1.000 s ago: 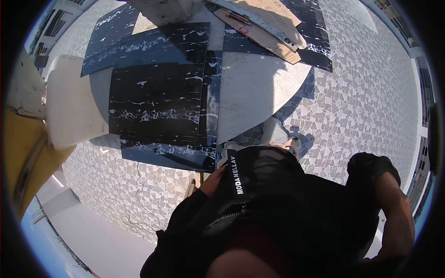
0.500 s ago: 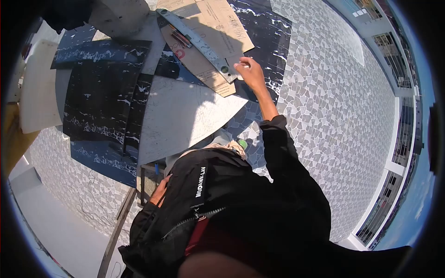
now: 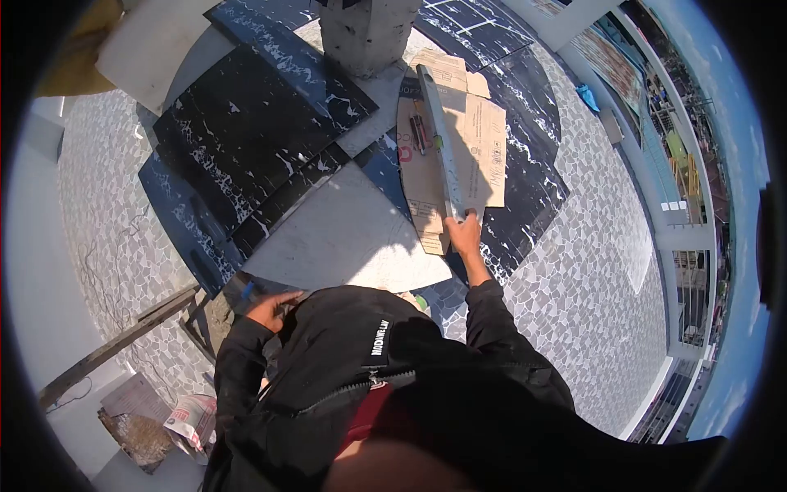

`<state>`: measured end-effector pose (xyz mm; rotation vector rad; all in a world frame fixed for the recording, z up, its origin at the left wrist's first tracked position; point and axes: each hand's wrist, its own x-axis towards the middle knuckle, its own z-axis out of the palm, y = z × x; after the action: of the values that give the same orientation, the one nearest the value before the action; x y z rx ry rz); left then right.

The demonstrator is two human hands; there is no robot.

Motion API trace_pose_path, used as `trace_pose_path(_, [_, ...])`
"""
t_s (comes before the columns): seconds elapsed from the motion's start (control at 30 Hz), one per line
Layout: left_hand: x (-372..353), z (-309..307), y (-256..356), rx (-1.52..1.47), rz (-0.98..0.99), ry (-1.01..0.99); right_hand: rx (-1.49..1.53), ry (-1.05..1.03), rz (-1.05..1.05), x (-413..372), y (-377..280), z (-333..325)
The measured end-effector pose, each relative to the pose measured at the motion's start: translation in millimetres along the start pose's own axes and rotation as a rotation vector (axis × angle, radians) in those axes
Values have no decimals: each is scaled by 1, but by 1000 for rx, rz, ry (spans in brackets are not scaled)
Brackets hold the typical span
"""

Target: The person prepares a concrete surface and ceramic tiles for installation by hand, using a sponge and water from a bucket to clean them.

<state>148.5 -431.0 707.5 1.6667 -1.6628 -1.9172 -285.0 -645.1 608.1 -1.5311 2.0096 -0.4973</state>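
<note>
My right hand (image 3: 466, 234) is closed around the near end of a long grey spirit level (image 3: 443, 152). The level lies along a brown cardboard sheet (image 3: 479, 168), and a greenish vial shows near its middle. Beside it on the cardboard rest a few slim red and dark tools (image 3: 419, 131), perhaps pencils or markers. Close to my waist, against the black jacket, is my left hand (image 3: 270, 311); its visible fingers are loosely stretched and appear to hold nothing.
Glossy black tiles with white veins (image 3: 238, 131) lie overlapped left of the cardboard, near a pale slab (image 3: 352, 234). A concrete post (image 3: 365, 37) rises at the far side. A wooden bar (image 3: 119, 348) and a torn bag (image 3: 193, 422) are at lower left.
My right hand has come down onto the level's near end and gripped it. My left hand shows more fully by my waist. The view has turned and shifted.
</note>
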Motion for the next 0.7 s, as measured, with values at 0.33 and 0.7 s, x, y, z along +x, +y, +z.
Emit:
trace_pose_path(0.33, [126,-18,-14,373,271,268,-197,-182,-213,-116,-60,56])
trace_pose_path(0.7, [98,-96,-65,154,358,312,-100,-231,-439,-11,-243,244])
